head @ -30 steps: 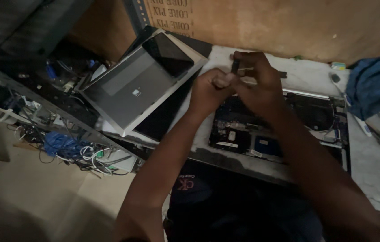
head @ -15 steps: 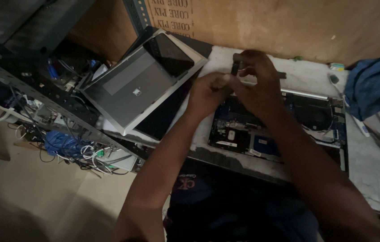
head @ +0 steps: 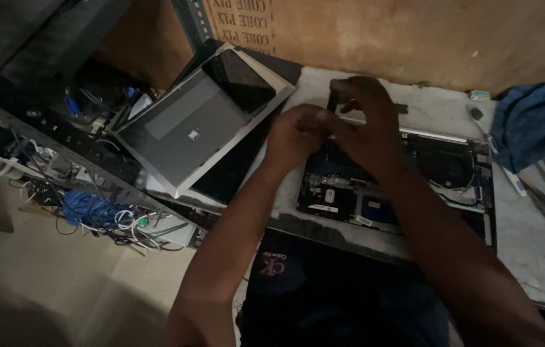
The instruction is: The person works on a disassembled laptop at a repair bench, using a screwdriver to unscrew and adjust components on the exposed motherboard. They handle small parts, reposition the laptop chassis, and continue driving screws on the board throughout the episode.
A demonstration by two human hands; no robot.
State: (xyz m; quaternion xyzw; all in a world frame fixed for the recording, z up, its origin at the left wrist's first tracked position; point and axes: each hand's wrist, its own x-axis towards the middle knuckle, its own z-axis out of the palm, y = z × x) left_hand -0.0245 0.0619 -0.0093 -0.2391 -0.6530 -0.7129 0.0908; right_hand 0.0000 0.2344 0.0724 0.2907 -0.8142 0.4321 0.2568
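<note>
Dark, slim tool (head: 332, 103) stands upright, pinched in the right hand (head: 365, 125) above the opened laptop (head: 439, 173) on the bench (head: 529, 257); the left hand (head: 298, 132) meets it, fingers curled (its grasp is unclear).

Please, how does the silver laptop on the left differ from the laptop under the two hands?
The silver laptop is closed, its smooth lid facing up; the opened laptop shows its circuit boards and fan. The silver laptop lies tilted on a stack beside the bench; the opened laptop lies flat on the workbench. The left hand and right hand work over the opened laptop; nothing touches the silver one. Both are thin and rectangular.
</note>
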